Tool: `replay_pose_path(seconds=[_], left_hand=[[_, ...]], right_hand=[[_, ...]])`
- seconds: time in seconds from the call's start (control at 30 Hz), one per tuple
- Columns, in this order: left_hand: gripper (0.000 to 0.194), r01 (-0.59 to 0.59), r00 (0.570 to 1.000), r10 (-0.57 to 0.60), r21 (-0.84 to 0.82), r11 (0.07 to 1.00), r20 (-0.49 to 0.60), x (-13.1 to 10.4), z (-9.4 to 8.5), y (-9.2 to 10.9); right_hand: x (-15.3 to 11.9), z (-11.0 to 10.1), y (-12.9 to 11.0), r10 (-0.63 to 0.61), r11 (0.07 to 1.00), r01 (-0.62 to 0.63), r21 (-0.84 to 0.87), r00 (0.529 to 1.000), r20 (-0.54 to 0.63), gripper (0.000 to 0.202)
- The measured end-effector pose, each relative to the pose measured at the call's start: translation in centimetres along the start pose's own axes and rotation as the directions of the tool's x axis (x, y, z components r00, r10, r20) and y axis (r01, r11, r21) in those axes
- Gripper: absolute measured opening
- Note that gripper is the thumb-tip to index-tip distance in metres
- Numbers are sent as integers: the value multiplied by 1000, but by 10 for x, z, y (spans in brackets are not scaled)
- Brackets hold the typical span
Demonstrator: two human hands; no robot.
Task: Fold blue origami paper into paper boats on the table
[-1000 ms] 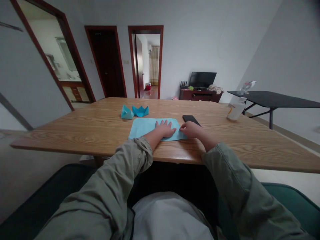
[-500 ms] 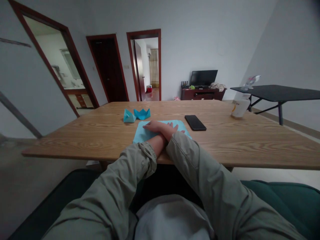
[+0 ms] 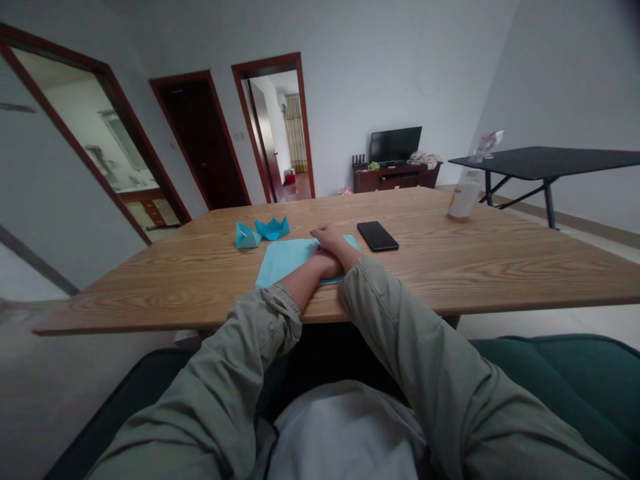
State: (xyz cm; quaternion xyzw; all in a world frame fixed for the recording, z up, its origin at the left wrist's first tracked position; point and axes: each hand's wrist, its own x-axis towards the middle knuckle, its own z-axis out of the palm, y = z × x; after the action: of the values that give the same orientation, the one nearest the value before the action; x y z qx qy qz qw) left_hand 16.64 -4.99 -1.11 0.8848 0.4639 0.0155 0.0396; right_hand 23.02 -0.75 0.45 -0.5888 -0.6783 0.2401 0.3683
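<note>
My arms cross over a light blue sheet of paper (image 3: 285, 259) lying on the wooden table near its front edge. My right hand (image 3: 331, 237) lies over my left wrist, its fingers pointing left above the paper, loosely bent and apart, with nothing visibly held. Beneath it, my left hand (image 3: 328, 265) rests on the right part of the paper; its fingers are hidden behind my right hand and forearm. Beyond the paper's left corner stand two folded blue paper shapes, a paler one (image 3: 247, 236) and a brighter pointed one (image 3: 273, 229).
A black phone (image 3: 378, 236) lies flat right of the paper. Farther right stands a whitish plastic cup (image 3: 463, 200). The wooden table (image 3: 160, 287) spans the view. Behind it are a black folding table (image 3: 555, 161) and a television (image 3: 396, 145) on a cabinet.
My right hand has drawn right across the paper, over my left hand. The left fingers, spread in view before, are now covered. The whole view has shifted and tilted slightly.
</note>
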Motion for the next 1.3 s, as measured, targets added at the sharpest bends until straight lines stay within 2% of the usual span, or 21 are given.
replay_pose_path(seconds=[0.1, 0.2, 0.27, 0.33, 0.43, 0.53, 0.63, 0.77, 0.87, 0.97, 1.03, 1.07, 1.13, 1.23, 1.3], left_hand=[[54, -60, 997, 61, -32, 998, 41, -5, -2, -11], [54, -16, 997, 26, -132, 991, 75, -12, -5, -27], [58, 11, 998, -1, -134, 991, 70, -18, -5, -43], [62, 97, 994, -94, -64, 993, 51, -27, -2, -64], [72, 330, 944, -330, 47, 943, -9, -43, 3, -103], [79, 390, 921, -389, 75, 918, -24, -61, 7, -137], [86, 412, 911, -410, 62, 909, -33, -73, 8, -155], [88, 429, 903, -426, 65, 901, -47, -76, 8, -157], [86, 446, 895, -443, 64, 893, -52, -76, 8, -153], [85, 465, 885, -463, 48, 884, -42, -75, 8, -152], [85, 475, 880, -474, 42, 879, -36, -74, 9, -151], [85, 479, 878, -478, 38, 877, -35, -73, 9, -150], [86, 491, 871, -490, 29, 871, -40, -71, 10, -147], [82, 495, 868, -493, 20, 869, -63, -70, 11, -144], [75, 475, 879, -473, 37, 879, -51, -71, 10, -143]], right_hand=[[3, -2, 14, -32, 999, 32, -24, 999, -21, 33], [4, -3, 23, -46, 991, 48, -122, 999, 15, 36], [4, -3, 25, -51, 980, 60, -191, 997, 52, 37], [2, -2, 25, -63, 964, 81, -255, 995, 77, 37], [-3, 1, 23, -72, 932, 116, -343, 988, 138, 40], [-7, 1, 24, -120, 870, 214, -445, 966, 231, 41], [-9, -4, 32, -157, 780, 299, -550, 944, 291, 50], [-11, -20, 52, -55, 746, 230, -626, 957, 286, 59], [-15, -32, 62, -24, 726, 191, -661, 967, 254, 65], [-17, -39, 55, -26, 664, 183, -725, 975, 222, 64], [-16, -39, 39, -17, 599, 193, -777, 973, 229, 56], [-16, -36, 27, -11, 574, 185, -798, 976, 219, 52], [-17, -25, -1, -102, 570, 192, -799, 981, 163, 53], [-28, 12, -41, -350, 622, 373, -689, 919, 181, 52], [-38, 41, -54, -402, 638, 487, -596, 871, 281, 48]])
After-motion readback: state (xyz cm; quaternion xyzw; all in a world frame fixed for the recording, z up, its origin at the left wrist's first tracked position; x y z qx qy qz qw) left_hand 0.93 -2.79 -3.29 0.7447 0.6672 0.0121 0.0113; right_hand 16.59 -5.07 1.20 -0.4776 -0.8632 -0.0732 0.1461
